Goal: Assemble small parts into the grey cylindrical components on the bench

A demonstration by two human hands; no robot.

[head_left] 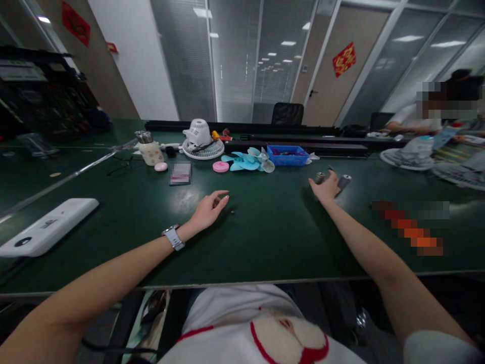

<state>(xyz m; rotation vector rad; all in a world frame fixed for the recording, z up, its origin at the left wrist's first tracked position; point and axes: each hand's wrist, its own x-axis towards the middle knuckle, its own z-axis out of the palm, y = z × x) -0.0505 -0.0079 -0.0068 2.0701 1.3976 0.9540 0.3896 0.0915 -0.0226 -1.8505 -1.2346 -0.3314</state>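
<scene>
My left hand (206, 210), a watch on its wrist, hovers over or rests on the green table with its index finger stretched and its thumb apart. A tiny dark piece (232, 212) lies just right of its fingertips. Farther right, my right hand (326, 190) reaches forward, thumb and fingers spread. Between them, on the far side, shows a short grey metal cylinder (320, 177); whether they touch it I cannot tell. A second metal cylinder (344, 181) is just right of that hand. Near the fingertips is a small dark thing (330, 168), too small to name.
Across the table stand a white fan head (199, 132), light-blue fan blades (242, 161), a pink round piece (221, 167) and a blue tray (288, 155). A white power box (49, 227) lies at left. On the right a person sits behind white fan parts (407, 154).
</scene>
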